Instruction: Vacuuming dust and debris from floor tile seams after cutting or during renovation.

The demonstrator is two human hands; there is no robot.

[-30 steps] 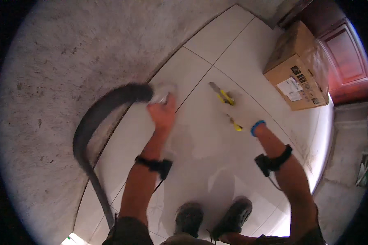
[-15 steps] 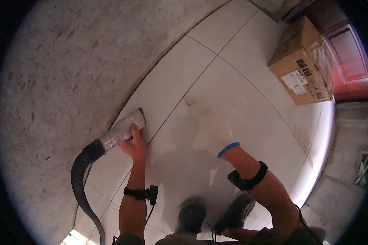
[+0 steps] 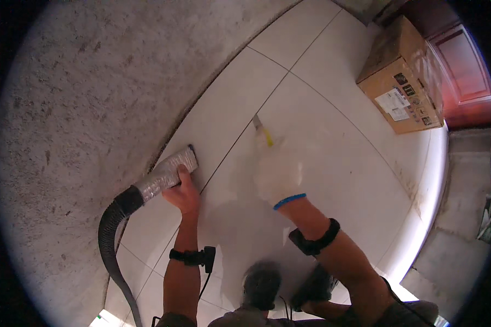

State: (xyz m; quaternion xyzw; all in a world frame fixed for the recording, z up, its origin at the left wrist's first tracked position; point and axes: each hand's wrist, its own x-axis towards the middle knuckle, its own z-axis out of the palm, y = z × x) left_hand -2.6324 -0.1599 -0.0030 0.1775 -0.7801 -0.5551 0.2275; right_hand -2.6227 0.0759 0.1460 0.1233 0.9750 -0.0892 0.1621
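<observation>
My bare left hand (image 3: 184,191) is closed around a vacuum hose nozzle (image 3: 166,173) wrapped in shiny silver tape. Its flat mouth rests at or just above the pale tiles, left of a tile joint. My right hand (image 3: 281,169), in a white glove with a blue cuff, grips a yellow-handled tool (image 3: 267,136) with a flat grey blade. The tip of that blade is at the dark joint between two tiles (image 3: 322,131). The glove is slightly blurred and blends with the floor, so the separate fingers are hard to make out.
From the nozzle a black ribbed hose (image 3: 108,245) curves down to the lower edge. Rough grey concrete (image 3: 93,87) borders the tiles on the left. A cardboard box (image 3: 403,92) stands at the far right beside a red panelled door (image 3: 463,71). My shoes (image 3: 262,286) are below.
My right hand has moved slightly left, with the tool's blade now up at the tile joint and more clearly seen. The nozzle in my left hand has shifted slightly right.
</observation>
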